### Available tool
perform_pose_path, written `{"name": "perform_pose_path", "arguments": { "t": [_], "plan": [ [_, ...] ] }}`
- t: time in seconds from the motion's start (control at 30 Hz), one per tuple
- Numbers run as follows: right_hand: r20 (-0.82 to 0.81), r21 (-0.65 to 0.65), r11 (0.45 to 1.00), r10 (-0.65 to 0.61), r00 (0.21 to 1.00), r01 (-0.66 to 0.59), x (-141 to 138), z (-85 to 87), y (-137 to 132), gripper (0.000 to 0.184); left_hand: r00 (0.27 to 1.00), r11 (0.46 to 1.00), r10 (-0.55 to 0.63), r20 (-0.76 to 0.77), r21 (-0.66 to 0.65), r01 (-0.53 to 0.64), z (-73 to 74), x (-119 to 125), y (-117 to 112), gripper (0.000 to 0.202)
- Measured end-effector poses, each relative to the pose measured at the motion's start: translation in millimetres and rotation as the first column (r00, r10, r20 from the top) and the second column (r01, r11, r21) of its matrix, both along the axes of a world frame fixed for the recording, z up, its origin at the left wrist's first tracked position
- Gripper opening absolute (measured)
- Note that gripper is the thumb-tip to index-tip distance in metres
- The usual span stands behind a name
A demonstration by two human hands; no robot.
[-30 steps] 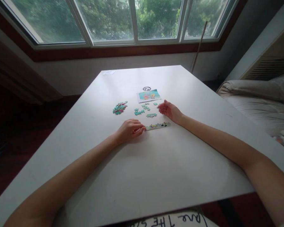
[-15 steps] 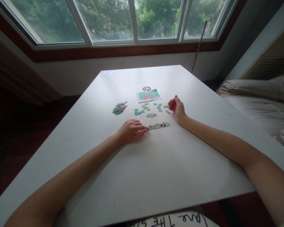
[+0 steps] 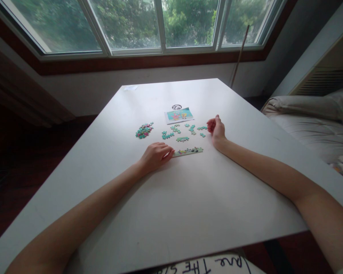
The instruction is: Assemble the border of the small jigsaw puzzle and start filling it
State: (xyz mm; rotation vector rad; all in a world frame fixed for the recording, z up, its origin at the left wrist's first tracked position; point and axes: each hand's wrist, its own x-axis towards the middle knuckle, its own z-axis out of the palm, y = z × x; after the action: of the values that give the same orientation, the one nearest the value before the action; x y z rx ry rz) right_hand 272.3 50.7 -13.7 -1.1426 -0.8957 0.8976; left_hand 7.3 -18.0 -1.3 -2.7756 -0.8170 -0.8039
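My left hand (image 3: 159, 155) rests on the white table, thumb and fingers closed at the left end of a strip of joined puzzle pieces (image 3: 188, 151). That end is partly hidden by the fingertips. My right hand (image 3: 217, 132) stands on its side with fingers curled in; nothing shows in them. Just left of it lie a few joined green pieces (image 3: 202, 128) and a single piece (image 3: 202, 135). Between the hands are more green clusters, among them an L-shaped one (image 3: 168, 135), a short flat one (image 3: 182, 139) and an upright one (image 3: 192, 129).
A pile of loose puzzle pieces (image 3: 144, 131) lies left of the clusters. Behind them are a picture sheet (image 3: 179, 115) and a round black-and-white item (image 3: 176, 107). A paper scrap (image 3: 130, 88) sits at the table's far left corner. A padded seat (image 3: 303, 114) stands at right.
The strip has shifted slightly left together with my left hand. My right hand has drawn a little to the right, showing more of the green pieces beside it.
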Motion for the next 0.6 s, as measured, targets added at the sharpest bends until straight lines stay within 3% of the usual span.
{"name": "perform_pose_path", "arguments": {
  "t": [0.17, 0.3, 0.43, 0.53, 0.6],
  "plan": [
    [0.043, -0.053, 0.994, 0.095, 0.995, -0.093, -1.9, 1.3, 1.2, 0.024, 0.992, 0.991, -0.117, -0.052, -0.069, 0.114, 2.4, 0.8, -1.4, 0.025],
    [0.235, -0.127, 0.980, 0.177, 0.956, -0.150, 0.0, -2.2, 5.6, 0.013, 0.987, 0.982, -0.153, -0.059, -0.118, 0.145, 2.2, 1.8, -1.7, 0.025],
    [0.547, -0.182, 0.937, 0.349, 0.761, -0.298, 6.7, -2.5, 8.9, 0.019, 0.990, 0.984, -0.139, -0.023, -0.113, 0.135, 1.1, 2.2, -1.7, 0.024],
    [0.727, -0.166, 0.923, 0.352, 0.589, -0.347, 10.7, 0.6, 10.5, 0.022, 0.993, 0.990, -0.116, -0.015, -0.076, 0.115, 0.9, 1.4, -2.5, 0.023],
    [0.781, -0.153, 0.922, 0.333, 0.528, -0.355, 11.6, 2.3, 10.9, 0.023, 0.996, 0.994, -0.093, -0.008, -0.052, 0.093, 1.2, 0.7, -3.4, 0.022]
  ]
}}
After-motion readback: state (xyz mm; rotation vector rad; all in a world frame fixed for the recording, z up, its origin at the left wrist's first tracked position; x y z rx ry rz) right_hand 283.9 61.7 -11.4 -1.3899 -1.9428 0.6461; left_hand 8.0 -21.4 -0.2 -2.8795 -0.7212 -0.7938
